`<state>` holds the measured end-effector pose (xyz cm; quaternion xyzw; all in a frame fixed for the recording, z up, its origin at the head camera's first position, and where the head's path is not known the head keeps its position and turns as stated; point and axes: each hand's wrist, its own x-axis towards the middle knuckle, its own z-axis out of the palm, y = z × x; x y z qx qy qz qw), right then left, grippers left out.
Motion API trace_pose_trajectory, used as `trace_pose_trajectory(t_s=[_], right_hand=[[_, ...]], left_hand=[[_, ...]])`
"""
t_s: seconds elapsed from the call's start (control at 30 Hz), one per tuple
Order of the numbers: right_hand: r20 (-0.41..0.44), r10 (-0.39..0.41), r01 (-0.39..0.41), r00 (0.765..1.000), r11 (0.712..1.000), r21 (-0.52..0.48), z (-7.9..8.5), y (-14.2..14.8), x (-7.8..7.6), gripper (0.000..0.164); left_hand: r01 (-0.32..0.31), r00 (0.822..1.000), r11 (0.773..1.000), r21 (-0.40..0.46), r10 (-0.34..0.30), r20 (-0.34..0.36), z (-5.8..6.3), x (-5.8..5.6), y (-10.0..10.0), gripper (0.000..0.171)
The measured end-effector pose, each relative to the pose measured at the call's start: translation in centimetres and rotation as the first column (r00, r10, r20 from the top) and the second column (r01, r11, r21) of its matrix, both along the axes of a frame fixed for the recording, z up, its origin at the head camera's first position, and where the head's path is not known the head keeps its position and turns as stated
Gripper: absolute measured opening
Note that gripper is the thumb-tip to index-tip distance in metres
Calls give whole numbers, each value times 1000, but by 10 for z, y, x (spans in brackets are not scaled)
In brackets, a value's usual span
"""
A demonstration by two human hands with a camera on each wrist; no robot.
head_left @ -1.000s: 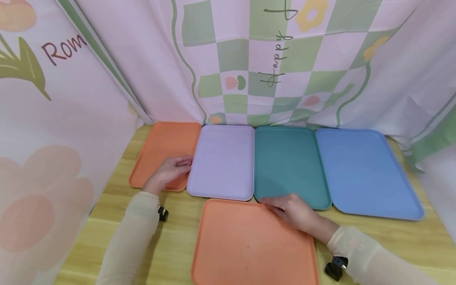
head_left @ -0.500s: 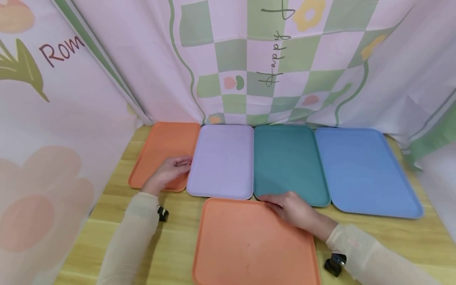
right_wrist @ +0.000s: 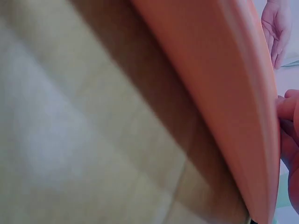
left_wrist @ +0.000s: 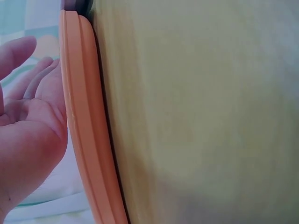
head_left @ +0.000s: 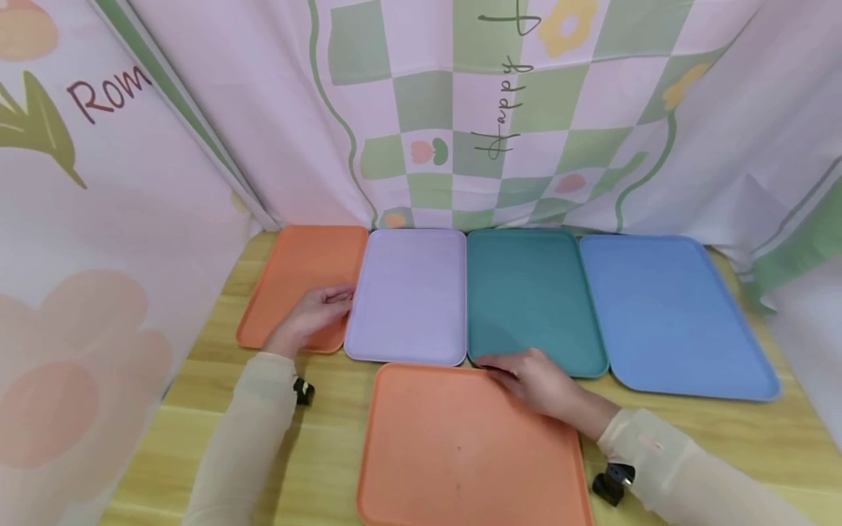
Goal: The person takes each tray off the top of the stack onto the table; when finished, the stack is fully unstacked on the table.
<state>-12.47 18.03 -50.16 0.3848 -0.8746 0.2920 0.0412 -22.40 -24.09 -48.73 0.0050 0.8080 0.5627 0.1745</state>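
Observation:
My left hand (head_left: 314,314) lies over the small orange tray (head_left: 305,270), its relaxed fingers reaching the left rim of the lavender tray (head_left: 408,296). Its palm and loosely spread fingers show beyond an orange rim in the left wrist view. Extended fingers of my right hand (head_left: 536,383) reach the near left corner of the teal tray (head_left: 533,299). That hand passes over the upper right part of the large orange tray (head_left: 460,446), hiding its corner. In the right wrist view, bent fingers (right_wrist: 288,109) show just past an orange rim.
A blue tray (head_left: 671,314) closes the back row at the right, beside the teal one. All the trays lie on a wood-grain table (head_left: 322,438). A patterned curtain (head_left: 421,109) hangs right behind the row, and another printed cloth (head_left: 99,241) borders the left.
The head view has shifted very slightly. Both hands stay where they were at the rims, and the trays keep their arrangement.

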Motion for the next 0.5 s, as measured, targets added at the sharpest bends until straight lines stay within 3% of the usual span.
trace_pose_trajectory(t_s=[0.5], right_hand=[[-22,-64,64,998,998,13,0,-9,2,31]], left_hand=[[-10,1000,999,34,9,11,-1,-4,3,54]])
